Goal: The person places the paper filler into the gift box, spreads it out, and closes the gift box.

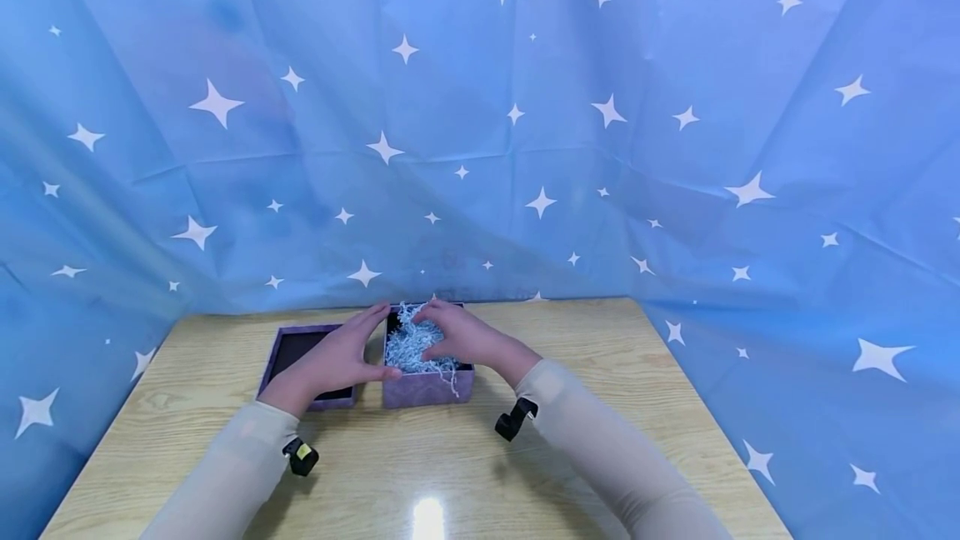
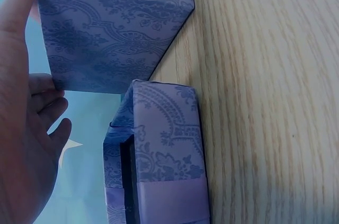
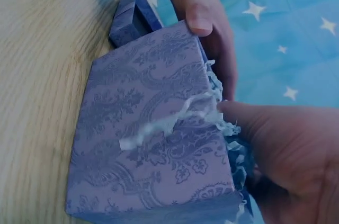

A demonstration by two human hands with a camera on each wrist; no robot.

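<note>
A purple patterned box (image 1: pixel 427 390) stands on the table, filled with pale blue shredded paper (image 1: pixel 411 344). My left hand (image 1: pixel 341 361) spans the box's left side, holding it with the thumb at the near corner of the rim and the fingers at the far corner. In the left wrist view, those fingers (image 2: pixel 50 105) bend against the box's corner. My right hand (image 1: pixel 468 336) reaches over the right part of the rim, thumb and fingers spread apart in the shredded paper. A strand of it (image 3: pixel 153 131) hangs down the front wall. Some right fingertips are hidden inside the box.
The matching lid (image 1: pixel 330 402) lies with its dark inside up, just left of the box and partly under my left forearm. Behind the wooden table (image 1: pixel 585 340) hangs a blue cloth with white stars (image 1: pixel 465 107), also along both sides.
</note>
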